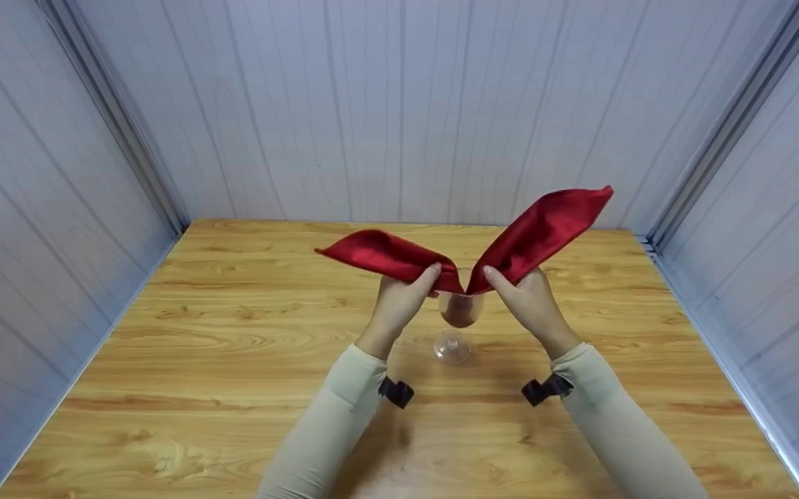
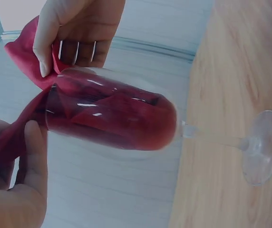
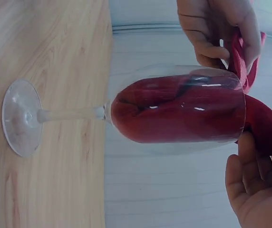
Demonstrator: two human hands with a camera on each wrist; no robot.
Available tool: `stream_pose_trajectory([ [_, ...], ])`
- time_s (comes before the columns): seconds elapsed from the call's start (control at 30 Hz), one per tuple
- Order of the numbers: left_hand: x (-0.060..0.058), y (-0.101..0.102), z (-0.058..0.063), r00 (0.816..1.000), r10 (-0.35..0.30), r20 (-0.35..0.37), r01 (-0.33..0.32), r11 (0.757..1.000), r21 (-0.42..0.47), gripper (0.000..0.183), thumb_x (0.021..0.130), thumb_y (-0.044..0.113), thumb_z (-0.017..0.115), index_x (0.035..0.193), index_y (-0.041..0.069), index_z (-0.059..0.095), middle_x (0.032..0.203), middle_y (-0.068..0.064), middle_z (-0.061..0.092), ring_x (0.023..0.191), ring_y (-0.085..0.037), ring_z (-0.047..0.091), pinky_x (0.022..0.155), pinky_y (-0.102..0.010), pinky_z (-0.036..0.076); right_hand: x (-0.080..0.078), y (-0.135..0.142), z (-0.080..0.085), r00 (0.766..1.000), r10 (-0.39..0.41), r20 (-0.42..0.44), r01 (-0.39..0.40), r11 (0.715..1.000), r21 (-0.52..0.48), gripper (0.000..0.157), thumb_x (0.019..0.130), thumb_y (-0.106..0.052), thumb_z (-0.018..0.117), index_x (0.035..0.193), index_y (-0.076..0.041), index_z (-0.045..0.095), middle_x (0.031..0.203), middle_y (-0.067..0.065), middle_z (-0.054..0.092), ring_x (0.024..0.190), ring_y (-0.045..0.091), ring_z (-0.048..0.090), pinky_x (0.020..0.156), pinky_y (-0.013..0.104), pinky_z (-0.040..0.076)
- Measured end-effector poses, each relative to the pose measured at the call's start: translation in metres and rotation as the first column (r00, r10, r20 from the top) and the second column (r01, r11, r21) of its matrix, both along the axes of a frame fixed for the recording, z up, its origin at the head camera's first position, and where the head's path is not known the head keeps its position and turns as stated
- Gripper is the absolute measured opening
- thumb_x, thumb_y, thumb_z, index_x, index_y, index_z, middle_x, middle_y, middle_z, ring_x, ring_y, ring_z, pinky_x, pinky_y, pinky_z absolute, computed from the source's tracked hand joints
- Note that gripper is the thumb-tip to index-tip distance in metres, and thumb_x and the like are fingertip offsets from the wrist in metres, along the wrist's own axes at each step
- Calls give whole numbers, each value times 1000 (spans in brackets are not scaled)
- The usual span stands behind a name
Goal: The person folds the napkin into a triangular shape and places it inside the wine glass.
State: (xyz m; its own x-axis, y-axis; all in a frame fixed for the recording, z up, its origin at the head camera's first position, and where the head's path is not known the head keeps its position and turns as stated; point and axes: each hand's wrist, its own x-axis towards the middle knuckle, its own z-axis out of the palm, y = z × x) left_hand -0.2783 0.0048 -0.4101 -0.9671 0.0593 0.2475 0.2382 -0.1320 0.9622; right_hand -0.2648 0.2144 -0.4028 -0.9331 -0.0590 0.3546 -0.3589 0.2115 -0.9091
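A stemmed wine glass [image 1: 460,315] stands upright on the table, its bowl stuffed with a shiny red cloth napkin [image 1: 538,232]. Two pointed wings of the napkin spread out above the rim, one to each side. My left hand [image 1: 401,299] pinches the left wing close to the rim, thumb in front. At the base of the longer, higher right wing, my right hand [image 1: 532,305] grips the cloth between thumb and fingers. In the left wrist view, the napkin [image 2: 121,118] fills the bowl in folds, while the stem and round foot [image 2: 263,147] show bare.
The wood-grain table [image 1: 233,333] extends around the glass on all sides. White panelled walls [image 1: 399,111] enclose it at the back, left and right. A black wrist camera [image 1: 399,392] is strapped on each wrist over light sleeves.
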Motion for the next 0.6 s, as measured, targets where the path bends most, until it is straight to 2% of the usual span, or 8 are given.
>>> stream_pose_trajectory([
  [0.23, -1, -3, -11, 1000, 20, 24, -20, 1000, 6, 24, 92, 17, 72, 107, -2, 70, 88, -5, 73, 68, -14, 64, 65, -29, 55, -1, 2, -8, 995, -65, 81, 67, 998, -20, 18, 98, -14, 63, 105, 2, 67, 98, 7, 67, 92, 14, 61, 85, 29, 46],
  [0.33, -2, -3, -13, 999, 24, 36, -24, 1000, 7, 25, 92, 19, 72, 107, -1, 70, 89, -5, 73, 69, -15, 64, 66, -30, 55, -2, 1, -15, 991, -56, 120, 71, 990, -118, 15, 99, -12, 61, 102, 1, 69, 93, 5, 68, 88, 13, 61, 82, 29, 49],
  [0.4, -2, -3, -14, 998, 22, 60, -23, 1000, 18, 26, 92, 20, 72, 108, -1, 70, 89, -4, 73, 72, -16, 64, 67, -30, 55, -3, 0, -20, 986, -20, 163, 60, 967, -246, 13, 99, -9, 60, 100, 0, 69, 91, 4, 69, 84, 12, 62, 78, 29, 50],
  [0.5, -1, -3, -16, 993, 19, 119, -24, 999, 40, 29, 92, 23, 73, 108, 0, 70, 89, -3, 72, 76, -19, 64, 67, -29, 54, -3, -2, -26, 972, 61, 226, 45, 898, -438, 12, 100, -6, 57, 95, -4, 69, 86, 3, 68, 78, 12, 61, 73, 28, 52],
  [0.53, -1, -3, -17, 990, 19, 137, -25, 999, 41, 29, 91, 24, 73, 108, 0, 70, 89, -2, 72, 77, -19, 64, 68, -29, 54, -3, -2, -28, 967, 88, 239, 40, 874, -485, 14, 100, -6, 57, 92, -6, 68, 84, 3, 67, 77, 12, 59, 72, 27, 52],
  [0.6, 0, -4, -18, 985, 17, 169, -24, 999, 36, 31, 91, 28, 74, 108, 2, 71, 89, -1, 71, 78, -19, 64, 69, -29, 54, -2, -4, -30, 960, 114, 256, 41, 847, -531, 16, 99, -6, 56, 88, -8, 67, 81, 1, 65, 75, 11, 56, 71, 27, 50],
])
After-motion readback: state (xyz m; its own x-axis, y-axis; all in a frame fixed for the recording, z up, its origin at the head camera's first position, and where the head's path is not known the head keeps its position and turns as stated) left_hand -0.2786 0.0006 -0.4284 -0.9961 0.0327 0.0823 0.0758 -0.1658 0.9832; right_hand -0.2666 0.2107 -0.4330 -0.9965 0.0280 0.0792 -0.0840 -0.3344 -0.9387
